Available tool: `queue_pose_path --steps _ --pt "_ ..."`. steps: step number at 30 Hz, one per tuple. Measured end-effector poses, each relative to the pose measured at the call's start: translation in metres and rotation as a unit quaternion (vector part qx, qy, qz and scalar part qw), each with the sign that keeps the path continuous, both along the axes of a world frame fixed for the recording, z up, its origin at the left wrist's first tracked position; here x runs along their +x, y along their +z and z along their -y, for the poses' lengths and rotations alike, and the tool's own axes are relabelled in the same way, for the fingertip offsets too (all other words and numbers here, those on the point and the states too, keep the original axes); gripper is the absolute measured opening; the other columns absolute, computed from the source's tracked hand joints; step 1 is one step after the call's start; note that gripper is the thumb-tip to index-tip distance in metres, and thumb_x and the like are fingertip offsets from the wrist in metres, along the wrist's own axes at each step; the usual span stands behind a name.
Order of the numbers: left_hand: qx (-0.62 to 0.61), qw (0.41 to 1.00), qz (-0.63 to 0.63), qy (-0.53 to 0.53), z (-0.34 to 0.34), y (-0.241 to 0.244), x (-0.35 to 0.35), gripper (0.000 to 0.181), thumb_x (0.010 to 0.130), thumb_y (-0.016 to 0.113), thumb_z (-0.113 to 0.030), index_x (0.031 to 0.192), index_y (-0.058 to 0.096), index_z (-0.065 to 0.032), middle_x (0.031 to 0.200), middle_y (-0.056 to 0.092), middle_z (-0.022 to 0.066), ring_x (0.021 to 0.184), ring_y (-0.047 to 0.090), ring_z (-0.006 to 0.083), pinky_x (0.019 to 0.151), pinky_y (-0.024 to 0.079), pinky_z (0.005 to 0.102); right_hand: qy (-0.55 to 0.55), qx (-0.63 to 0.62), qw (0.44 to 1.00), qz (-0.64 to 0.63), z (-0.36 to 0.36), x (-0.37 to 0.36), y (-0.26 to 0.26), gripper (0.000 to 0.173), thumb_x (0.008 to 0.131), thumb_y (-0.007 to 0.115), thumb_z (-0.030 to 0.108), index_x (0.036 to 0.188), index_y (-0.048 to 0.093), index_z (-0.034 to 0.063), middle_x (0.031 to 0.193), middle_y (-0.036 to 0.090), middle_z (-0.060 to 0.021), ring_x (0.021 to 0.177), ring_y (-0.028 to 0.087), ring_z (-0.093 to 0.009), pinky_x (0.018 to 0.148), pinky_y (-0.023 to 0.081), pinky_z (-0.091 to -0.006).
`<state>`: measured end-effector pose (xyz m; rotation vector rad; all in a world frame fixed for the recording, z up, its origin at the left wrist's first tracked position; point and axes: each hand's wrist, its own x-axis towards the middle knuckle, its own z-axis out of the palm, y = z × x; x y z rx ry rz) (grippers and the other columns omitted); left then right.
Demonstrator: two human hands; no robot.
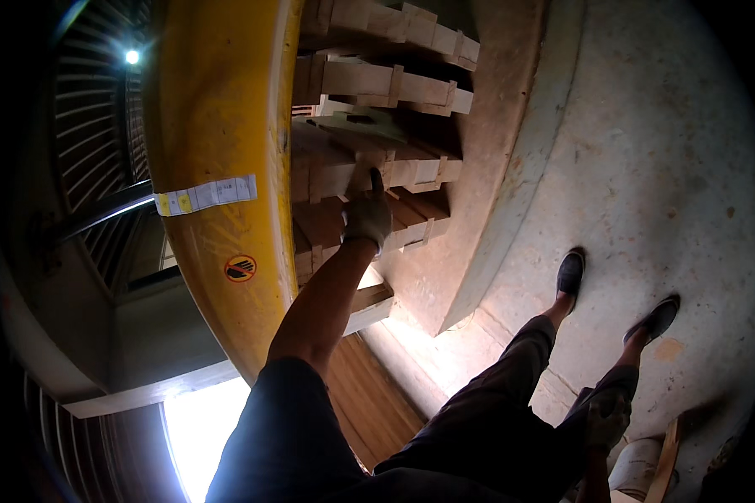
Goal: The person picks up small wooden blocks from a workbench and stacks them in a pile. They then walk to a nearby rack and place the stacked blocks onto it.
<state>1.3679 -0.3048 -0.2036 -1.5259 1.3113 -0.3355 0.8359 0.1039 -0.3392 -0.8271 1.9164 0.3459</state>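
My left hand [366, 217], in a pale glove with a dark fingertip, reaches out beside the stacked wooden pieces [352, 179]. One finger is extended in front of a wooden face; I cannot tell whether it touches. The other fingers are bunched or hidden. Pale strips and blocks of wood [362, 82] form several layers, with dark gaps between them. My right hand [609, 418], also gloved, hangs low beside my leg, and its fingers are hard to make out in shadow. Nothing shows clearly in either hand.
A yellow machine beam [220, 113] runs beside the stack, bearing a paper strip [207, 195] with writing and a no-touch sticker [240, 268]. A raised ledge [478, 251] borders the concrete floor [635, 157]. A whitish cylindrical container [637, 466] stands by a wooden board [665, 462].
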Motion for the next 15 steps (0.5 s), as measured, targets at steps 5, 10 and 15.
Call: queue_pose_path --steps 5,10,15 --pt "0.009 0.999 -0.043 0.022 -0.001 0.000 -0.023 0.108 0.094 0.072 -0.049 0.170 0.007 -0.0093 0.124 0.071 0.0261 0.105 0.074 0.0392 0.088 0.059 0.0524 -0.005 0.015 1.000 -0.002 0.010 0.000 0.007 0.077 0.087 0.072 0.039 0.154 0.050 0.0080 0.161 0.044 -0.0256 0.148 0.043 -0.044 0.125 0.035 -0.0501" --pt "-0.049 0.976 -0.172 0.126 0.053 0.006 -0.077 0.104 0.095 0.069 -0.049 0.170 0.011 -0.0068 0.121 0.073 0.0272 0.107 0.074 0.0393 0.092 0.059 0.0503 0.003 -0.011 1.000 -0.002 0.002 -0.001 0.000 0.077 0.086 0.072 0.039 0.153 0.051 0.0071 0.159 0.047 -0.0273 0.146 0.045 -0.045 0.124 0.036 -0.0511" --pt "-0.080 0.973 -0.169 0.135 0.085 -0.029 -0.049 0.103 0.094 0.070 -0.046 0.167 0.015 0.0016 0.124 0.073 0.0275 0.110 0.074 0.0399 0.095 0.058 0.0485 0.022 -0.068 0.997 0.007 -0.015 -0.006 -0.020 0.075 0.085 0.073 0.038 0.150 0.054 0.0051 0.153 0.052 -0.0306 0.141 0.050 -0.047 0.122 0.038 -0.0529"
